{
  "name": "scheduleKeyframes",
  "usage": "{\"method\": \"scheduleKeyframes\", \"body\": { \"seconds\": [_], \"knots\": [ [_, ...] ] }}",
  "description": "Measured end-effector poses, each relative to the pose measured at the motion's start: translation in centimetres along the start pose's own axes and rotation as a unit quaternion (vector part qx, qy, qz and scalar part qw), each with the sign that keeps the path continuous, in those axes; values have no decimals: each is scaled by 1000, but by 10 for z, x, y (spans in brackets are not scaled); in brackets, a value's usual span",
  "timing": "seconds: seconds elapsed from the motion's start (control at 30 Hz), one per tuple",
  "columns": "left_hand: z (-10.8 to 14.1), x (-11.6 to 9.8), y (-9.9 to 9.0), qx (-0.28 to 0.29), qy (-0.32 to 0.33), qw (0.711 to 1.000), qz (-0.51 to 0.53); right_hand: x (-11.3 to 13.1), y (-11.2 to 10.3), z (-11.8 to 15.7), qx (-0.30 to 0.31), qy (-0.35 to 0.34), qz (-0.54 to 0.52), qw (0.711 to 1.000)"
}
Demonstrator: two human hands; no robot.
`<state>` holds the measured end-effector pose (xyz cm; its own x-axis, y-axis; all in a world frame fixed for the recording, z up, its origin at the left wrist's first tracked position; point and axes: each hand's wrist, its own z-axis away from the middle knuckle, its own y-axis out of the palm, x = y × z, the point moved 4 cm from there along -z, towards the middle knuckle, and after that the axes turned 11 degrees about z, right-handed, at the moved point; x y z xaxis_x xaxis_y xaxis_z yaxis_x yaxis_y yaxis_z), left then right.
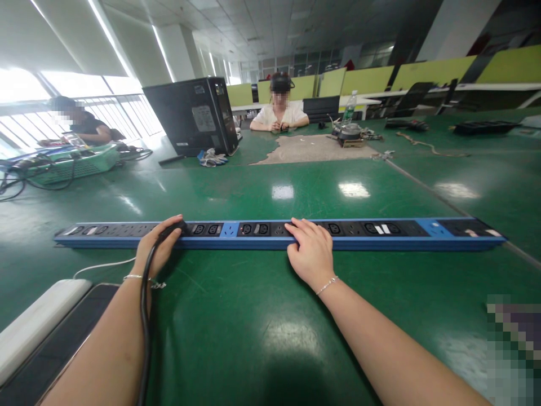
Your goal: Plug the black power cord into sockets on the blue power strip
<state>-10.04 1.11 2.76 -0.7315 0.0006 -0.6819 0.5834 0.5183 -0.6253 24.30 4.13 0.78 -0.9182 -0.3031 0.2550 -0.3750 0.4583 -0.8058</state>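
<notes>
A long blue power strip with black socket panels lies across the green table. My left hand is closed round a black plug on the left part of the strip; the plug's thick black cable runs down along my forearm. Whether the plug is seated in a socket cannot be told, as my fingers and the plug cover that spot. Flat on the strip, right of its middle, rests my right hand, fingers stretched over the sockets and holding nothing.
White power strip and dark phone-like slab at lower left. Green basket with cables at left. Black computer case and gloves behind. A person sits opposite, another at far left; bottle beyond the strip.
</notes>
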Motion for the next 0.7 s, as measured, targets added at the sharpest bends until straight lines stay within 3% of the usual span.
{"method": "scheduleKeyframes", "body": {
  "seconds": [0.37, 0.5, 0.7],
  "knots": [
    [-1, 4, 1, 13, -9, 1000, -8, 0, 0, 0, -7, -3, 7, 1000],
    [1, 9, 2, 18, 20, 1000, -14, -1, 1, 0, -8, -3, 7, 1000],
    [-6, 13, -6, 112, 73, 989, -55, -1, 1, 0, -14, -4, -1, 1000]
  ]
}}
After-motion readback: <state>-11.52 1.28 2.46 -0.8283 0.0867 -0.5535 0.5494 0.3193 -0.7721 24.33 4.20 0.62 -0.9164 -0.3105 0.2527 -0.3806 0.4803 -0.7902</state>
